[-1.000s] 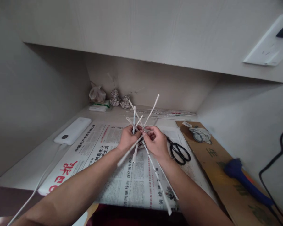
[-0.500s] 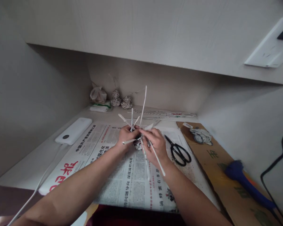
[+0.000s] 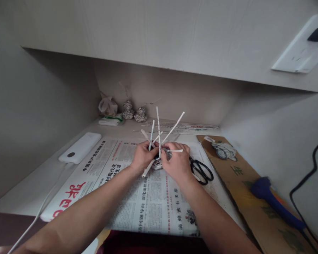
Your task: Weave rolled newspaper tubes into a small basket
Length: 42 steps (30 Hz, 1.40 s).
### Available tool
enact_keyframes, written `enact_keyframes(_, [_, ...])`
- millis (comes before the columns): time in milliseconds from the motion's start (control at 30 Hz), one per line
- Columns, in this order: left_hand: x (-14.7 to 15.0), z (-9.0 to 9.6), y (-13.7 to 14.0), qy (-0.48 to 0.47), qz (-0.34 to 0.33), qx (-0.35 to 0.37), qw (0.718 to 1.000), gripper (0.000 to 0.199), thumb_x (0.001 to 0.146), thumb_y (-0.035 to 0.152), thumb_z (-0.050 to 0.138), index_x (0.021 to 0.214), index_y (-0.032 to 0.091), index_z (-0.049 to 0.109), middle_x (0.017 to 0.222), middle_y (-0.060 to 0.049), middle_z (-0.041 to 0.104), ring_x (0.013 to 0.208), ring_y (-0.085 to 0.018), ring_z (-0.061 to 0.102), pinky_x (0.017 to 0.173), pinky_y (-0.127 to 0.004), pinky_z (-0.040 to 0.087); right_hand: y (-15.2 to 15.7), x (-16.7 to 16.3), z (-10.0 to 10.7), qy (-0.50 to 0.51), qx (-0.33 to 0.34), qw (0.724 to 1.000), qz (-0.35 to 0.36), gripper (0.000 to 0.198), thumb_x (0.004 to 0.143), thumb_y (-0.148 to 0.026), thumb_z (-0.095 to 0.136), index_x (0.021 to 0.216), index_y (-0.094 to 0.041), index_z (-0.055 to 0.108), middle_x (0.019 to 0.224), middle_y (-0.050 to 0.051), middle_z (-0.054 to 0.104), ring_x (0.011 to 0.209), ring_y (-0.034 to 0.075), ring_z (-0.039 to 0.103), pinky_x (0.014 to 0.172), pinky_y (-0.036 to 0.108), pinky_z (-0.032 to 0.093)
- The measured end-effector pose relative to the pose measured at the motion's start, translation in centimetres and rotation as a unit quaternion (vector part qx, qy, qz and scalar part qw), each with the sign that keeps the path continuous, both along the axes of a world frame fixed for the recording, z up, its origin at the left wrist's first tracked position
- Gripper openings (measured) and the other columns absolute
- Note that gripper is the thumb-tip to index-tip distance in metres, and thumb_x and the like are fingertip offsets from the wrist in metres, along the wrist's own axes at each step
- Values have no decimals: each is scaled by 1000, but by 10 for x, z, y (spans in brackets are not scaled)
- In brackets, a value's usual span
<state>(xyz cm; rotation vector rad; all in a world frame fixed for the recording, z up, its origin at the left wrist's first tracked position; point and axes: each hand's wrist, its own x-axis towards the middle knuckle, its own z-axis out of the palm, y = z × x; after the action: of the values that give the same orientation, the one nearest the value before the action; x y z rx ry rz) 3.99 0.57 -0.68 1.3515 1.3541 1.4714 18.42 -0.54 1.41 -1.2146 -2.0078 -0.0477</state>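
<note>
A small woven paper piece [image 3: 157, 164] sits between my hands above the newspaper, with several white rolled-paper sticks [image 3: 175, 126] fanning out of it. My left hand [image 3: 143, 155] is closed around its left side, the fingers partly hidden behind the sticks. My right hand [image 3: 177, 159] pinches at its right side, thumb near the base of an upright stick. One stick points right across the right fingers, and another slants down to the left. Black-handled scissors [image 3: 203, 172] lie just right of my right hand, their blades hidden behind it.
Newspaper [image 3: 100, 176] covers the tabletop. Two woven gourd shapes [image 3: 128, 110] and a plastic bag [image 3: 108, 106] stand at the back left. Loose paper sticks [image 3: 180, 127] lie at the back. A white power bank [image 3: 81, 148] is left; cardboard [image 3: 234, 183] with a blue-handled tool [image 3: 278, 204] is right.
The sticks have shifted around the woven piece; those that hung down over my right hand now point up and right. My right hand has moved slightly right, covering the scissors' blades.
</note>
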Motion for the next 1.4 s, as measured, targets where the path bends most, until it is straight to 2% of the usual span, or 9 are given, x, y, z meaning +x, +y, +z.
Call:
enact_keyframes(200, [1,-2,0,7,-33,26,999,12,70,28,67,73,17,67,63,1,63,57,-12,54,57,-22,42,10,0,-10,79,-41,995,51,15,78,-13,50,88,-20,61,89,6,65,86,20,60,79,29,44])
enact_keyframes(400, [4,-7,0,2,-37,33,999,8,73,25,64,75,17,64,65,1,62,59,-12,54,58,-22,43,10,0,-9,103,-74,992,7,8,77,-20,54,77,-21,62,81,3,68,77,19,62,73,28,44])
enact_keyframes(567, [8,-6,-4,0,-2,37,999,8,72,24,65,76,17,64,66,0,64,60,-13,56,61,-24,44,9,0,-4,136,-154,978,-22,14,78,-30,55,70,-21,63,70,2,68,67,18,60,64,28,44])
enact_keyframes(633, [8,-5,-5,-4,2,45,999,8,72,24,65,75,17,65,67,0,65,63,-14,58,65,-25,45,10,-1,-2,177,-206,962,-14,15,77,-32,56,72,-21,65,71,3,69,67,18,62,63,28,45])
enact_keyframes(733, [8,-3,-6,-22,0,53,998,9,72,25,66,76,17,65,69,-1,65,65,-15,58,66,-26,46,14,-4,-4,283,-293,913,29,17,74,-33,59,76,-19,69,74,3,72,68,18,64,63,27,47])
enact_keyframes(867, [8,-3,-5,-46,-3,37,998,13,71,28,68,75,17,63,64,0,62,58,-14,55,59,-25,44,17,-7,-8,397,-320,858,59,19,67,-34,67,75,-17,68,69,3,70,62,18,64,58,27,49])
enact_keyframes(1067, [8,-2,-5,-63,-19,25,998,17,71,32,69,74,16,63,64,1,61,57,-12,53,58,-24,43,17,-7,-13,373,-273,885,47,14,68,-30,66,76,-19,69,73,3,72,68,19,67,64,28,51])
enact_keyframes(1267, [5,-4,-2,-55,-27,1,998,20,71,34,70,78,16,65,64,0,63,57,-13,54,58,-24,43,17,-8,-15,418,-313,850,65,18,65,-33,70,75,-17,69,71,5,73,65,20,67,61,29,52])
enact_keyframes(1400, [2,-2,0,-53,-22,3,998,22,70,36,72,75,15,68,69,-3,67,62,-15,57,60,-25,43,16,-6,-13,383,-315,867,49,19,67,-34,69,76,-17,71,70,5,72,64,20,65,58,28,50])
